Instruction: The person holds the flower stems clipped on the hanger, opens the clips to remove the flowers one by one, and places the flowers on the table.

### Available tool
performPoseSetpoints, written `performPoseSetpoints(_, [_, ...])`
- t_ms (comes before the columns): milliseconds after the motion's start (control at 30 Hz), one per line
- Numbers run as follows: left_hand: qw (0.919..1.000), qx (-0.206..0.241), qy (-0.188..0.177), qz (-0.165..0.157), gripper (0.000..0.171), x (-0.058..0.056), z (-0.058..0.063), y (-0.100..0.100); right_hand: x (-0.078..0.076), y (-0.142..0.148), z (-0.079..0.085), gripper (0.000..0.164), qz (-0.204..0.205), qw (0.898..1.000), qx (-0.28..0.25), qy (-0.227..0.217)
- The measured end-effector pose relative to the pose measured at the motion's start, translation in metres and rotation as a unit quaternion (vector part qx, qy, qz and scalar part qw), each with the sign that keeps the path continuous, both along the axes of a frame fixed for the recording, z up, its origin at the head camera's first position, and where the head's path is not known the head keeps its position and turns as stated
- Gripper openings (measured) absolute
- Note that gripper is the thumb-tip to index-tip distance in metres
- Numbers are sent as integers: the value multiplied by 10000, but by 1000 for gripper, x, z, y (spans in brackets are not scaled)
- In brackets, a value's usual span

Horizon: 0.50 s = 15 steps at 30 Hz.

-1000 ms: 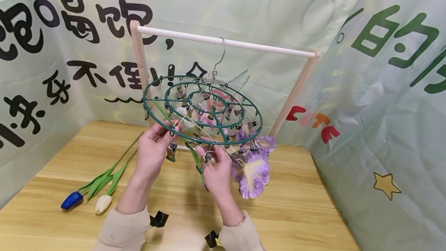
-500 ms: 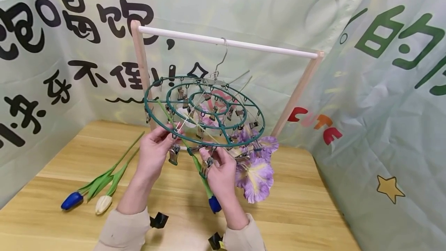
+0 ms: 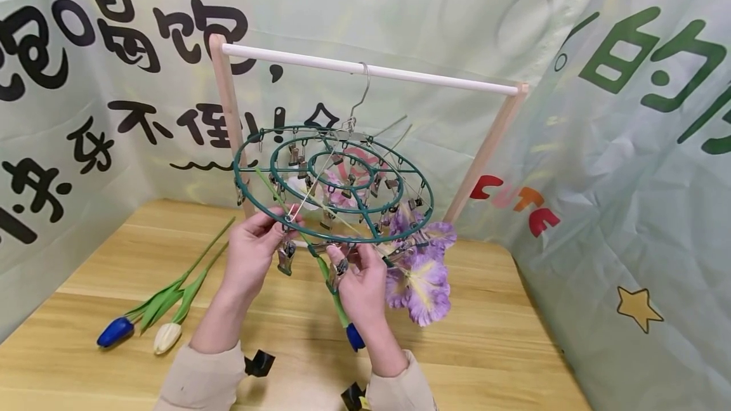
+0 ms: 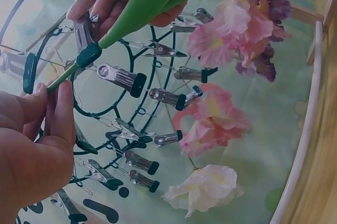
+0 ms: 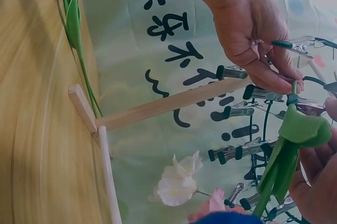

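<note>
A round green clip hanger with metal clips hangs by its hook in the head view. Under its near rim, my left hand pinches the thin green stem of a blue tulip between thumb and fingertips. My right hand grips a metal clip whose green-tipped jaws lie across that stem, just beside the left fingertips. The tulip hangs head down, its leaves below the clip. In the right wrist view the blue bloom shows only at the bottom edge.
A white rod on wooden posts carries the hanger. Purple irises, pink flowers and a white flower hang from it. On the table's left lie another blue tulip and a white tulip. Printed cloth walls stand around.
The blue tulip's head has come into view below my right hand, its stem hanging straighter. My right hand has shifted slightly right; the left hand stays at the near rim.
</note>
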<state>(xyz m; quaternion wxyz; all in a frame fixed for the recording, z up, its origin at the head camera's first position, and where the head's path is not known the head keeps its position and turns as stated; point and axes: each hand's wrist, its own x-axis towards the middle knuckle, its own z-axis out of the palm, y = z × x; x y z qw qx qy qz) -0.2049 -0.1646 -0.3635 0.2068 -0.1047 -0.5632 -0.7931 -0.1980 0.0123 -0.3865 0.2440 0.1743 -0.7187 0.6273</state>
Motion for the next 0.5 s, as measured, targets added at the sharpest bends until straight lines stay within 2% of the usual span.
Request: performPoseSetpoints(500, [9998, -166, -113, -84, 22, 2, 1, 1, -1, 2, -2, 11, 105, 9991, -70, 412])
